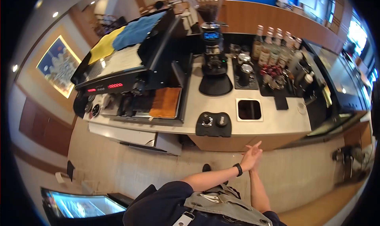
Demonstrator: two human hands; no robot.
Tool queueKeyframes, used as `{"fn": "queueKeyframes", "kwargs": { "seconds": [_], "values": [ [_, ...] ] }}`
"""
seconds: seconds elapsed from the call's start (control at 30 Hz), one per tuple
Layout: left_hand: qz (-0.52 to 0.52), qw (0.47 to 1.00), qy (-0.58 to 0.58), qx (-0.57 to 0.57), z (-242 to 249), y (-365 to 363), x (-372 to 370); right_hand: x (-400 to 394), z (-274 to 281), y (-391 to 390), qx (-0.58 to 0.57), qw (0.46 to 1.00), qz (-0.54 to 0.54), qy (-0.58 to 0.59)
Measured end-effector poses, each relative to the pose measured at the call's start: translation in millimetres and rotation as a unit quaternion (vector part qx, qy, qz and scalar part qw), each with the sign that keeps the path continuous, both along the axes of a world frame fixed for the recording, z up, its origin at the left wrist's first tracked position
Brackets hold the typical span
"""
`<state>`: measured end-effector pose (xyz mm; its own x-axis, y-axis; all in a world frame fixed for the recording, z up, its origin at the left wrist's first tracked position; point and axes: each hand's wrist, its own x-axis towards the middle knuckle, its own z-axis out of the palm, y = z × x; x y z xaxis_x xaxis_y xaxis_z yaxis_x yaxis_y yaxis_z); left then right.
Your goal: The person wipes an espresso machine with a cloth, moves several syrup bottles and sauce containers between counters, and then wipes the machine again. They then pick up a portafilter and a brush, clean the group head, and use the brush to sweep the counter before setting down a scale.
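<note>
My left hand (247, 161), with a black watch (238, 170) on its wrist, rests against my right hand (256, 162) in front of the counter. The two hands touch and partly overlap, with several fingers stretched out and apart. No object shows in either hand. Closest to them on the counter are a black tamping mat (214, 130) with a metal tamper (222, 120) and a second round metal piece (207, 120), and a square opening with a steel rim (249, 100).
An espresso machine (138, 77) stands at left, with cloths on top and an orange cloth (165, 102) on its tray. Behind the mat is a coffee grinder (213, 60). Several syrup bottles (273, 56) and a steel pitcher (246, 71) stand right. Below the machine, a drawer (122, 137) juts out.
</note>
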<state>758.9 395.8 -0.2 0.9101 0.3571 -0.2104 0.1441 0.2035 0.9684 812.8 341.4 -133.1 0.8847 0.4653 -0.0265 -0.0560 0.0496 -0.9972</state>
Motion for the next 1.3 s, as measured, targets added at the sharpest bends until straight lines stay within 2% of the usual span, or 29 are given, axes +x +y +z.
{"fn": "queueKeyframes", "kwargs": {
  "seconds": [0.07, 0.17, 0.27, 0.3, 0.4, 0.43, 0.47, 0.5, 0.53, 0.57, 0.6, 0.63, 0.73, 0.8, 0.83, 0.87, 0.93, 1.0, 1.07, 1.1, 1.17, 1.23, 1.27, 1.3],
  "values": [
    [0.043, 0.994, -0.071, 0.065, -14.8, 3.4, 15.0, 2.3, 44.2, -4.0, -0.053, 0.996, -0.030, -0.066],
    [0.049, 0.986, -0.125, 0.097, -1.7, 5.7, 27.5, 1.1, 104.2, 11.9, 0.009, 0.997, -0.039, -0.059],
    [0.012, 0.983, -0.153, 0.096, 45.2, 25.5, 23.1, 8.8, 114.0, 18.6, 0.120, 0.991, -0.034, -0.044],
    [0.004, 0.980, -0.157, 0.118, 51.5, 28.6, 24.2, 17.5, 102.9, 15.3, 0.116, 0.992, -0.021, -0.047],
    [-0.009, 0.957, -0.177, 0.231, 67.1, 37.3, 37.5, 33.6, 124.5, 4.1, 0.045, 0.990, -0.071, -0.113],
    [-0.089, 0.986, -0.127, 0.063, 74.5, 48.9, 43.8, 41.9, 157.6, -7.3, -0.116, 0.965, -0.090, -0.218],
    [-0.138, 0.985, -0.049, -0.097, 81.5, 60.3, 50.3, 50.7, 187.1, -19.0, -0.279, 0.903, -0.105, -0.311],
    [-0.151, 0.967, -0.008, -0.208, 81.0, 66.2, 57.7, 47.7, 206.1, -9.0, -0.215, 0.914, -0.201, -0.277],
    [-0.157, 0.937, 0.037, -0.311, 77.9, 74.7, 66.1, 39.8, 212.6, -2.0, -0.182, 0.904, -0.159, -0.353],
    [-0.252, 0.913, -0.006, -0.321, 69.5, 84.4, 75.5, 32.2, 216.0, 5.1, -0.148, 0.886, -0.111, -0.425],
    [-0.275, 0.866, 0.007, -0.417, 54.0, 83.6, 86.3, 27.2, 217.3, 6.9, -0.115, 0.862, -0.059, -0.490],
    [-0.293, 0.811, 0.022, -0.506, 43.0, 83.0, 95.4, 30.2, 216.1, 6.7, -0.148, 0.860, -0.077, -0.482],
    [-0.348, 0.799, -0.096, -0.481, 23.9, 74.6, 97.2, 53.4, 197.4, 12.2, -0.238, 0.852, -0.128, -0.449],
    [-0.257, 0.905, -0.082, -0.328, 93.4, 68.4, 77.6, 67.8, 196.5, 19.0, -0.294, 0.842, -0.152, -0.426],
    [-0.271, 0.923, -0.137, -0.237, 89.8, 71.6, 81.8, 68.0, 198.4, 24.0, -0.295, 0.848, -0.162, -0.410],
    [-0.282, 0.929, -0.191, -0.144, 81.0, 76.8, 88.8, 64.4, 199.4, 33.0, -0.257, 0.862, -0.162, -0.405],
    [-0.290, 0.907, -0.301, 0.051, 64.1, 92.6, 111.6, 49.5, 221.5, 63.4, -0.099, 0.900, -0.128, -0.404],
    [-0.210, 0.924, -0.308, -0.080, 63.0, 106.1, 135.0, 48.1, 219.1, 81.7, -0.012, 0.906, -0.080, -0.415],
    [-0.222, 0.923, -0.179, -0.260, 83.8, 106.3, 137.5, 72.1, 185.2, 76.4, -0.004, 0.911, -0.075, -0.405],
    [-0.245, 0.931, -0.185, -0.199, 91.8, 101.0, 128.7, 88.8, 152.3, 62.1, -0.084, 0.919, -0.130, -0.362],
    [-0.300, 0.932, -0.195, -0.062, 83.7, 94.7, 109.2, 106.7, 170.0, 63.6, 0.025, 0.964, -0.166, -0.207],
    [-0.285, 0.911, -0.297, 0.018, 90.0, 102.1, 123.7, 103.9, 207.5, 77.6, 0.099, 0.971, -0.215, -0.048],
    [-0.277, 0.894, -0.346, 0.059, 94.0, 106.8, 132.9, 94.4, 221.7, 87.2, 0.065, 0.972, -0.189, -0.123],
    [-0.250, 0.911, -0.327, 0.012, 85.5, 112.0, 145.0, 83.2, 232.9, 96.5, 0.033, 0.966, -0.162, -0.197]
  ]
}}
